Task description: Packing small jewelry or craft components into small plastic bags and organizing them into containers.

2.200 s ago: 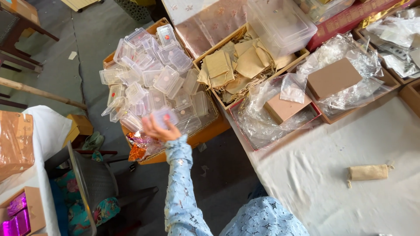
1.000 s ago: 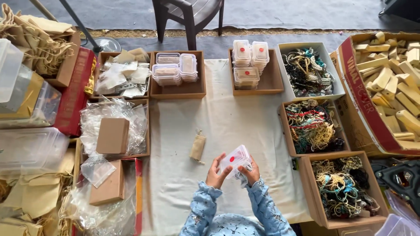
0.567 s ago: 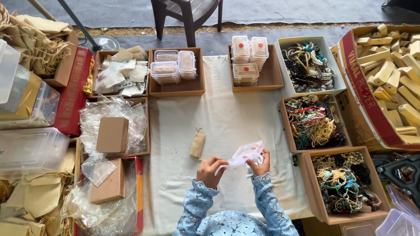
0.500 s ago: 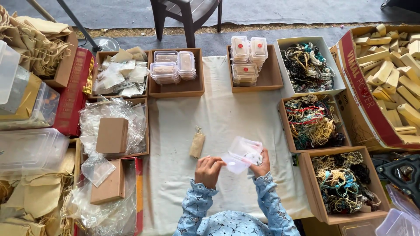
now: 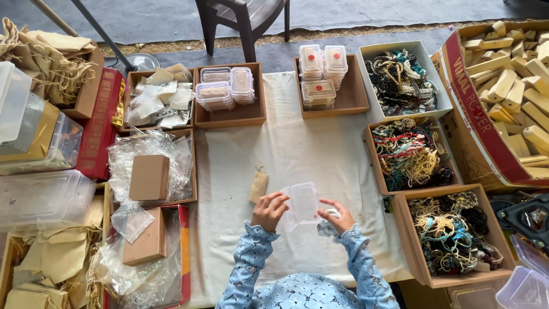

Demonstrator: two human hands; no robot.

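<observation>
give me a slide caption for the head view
Both hands, left hand and right hand, hold an opened clear plastic box over a cloth-covered table.

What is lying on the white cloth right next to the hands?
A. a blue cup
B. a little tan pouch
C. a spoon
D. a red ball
B: a little tan pouch lies on the cloth, just left of the left hand, which holds a clear box with the right hand.
</observation>
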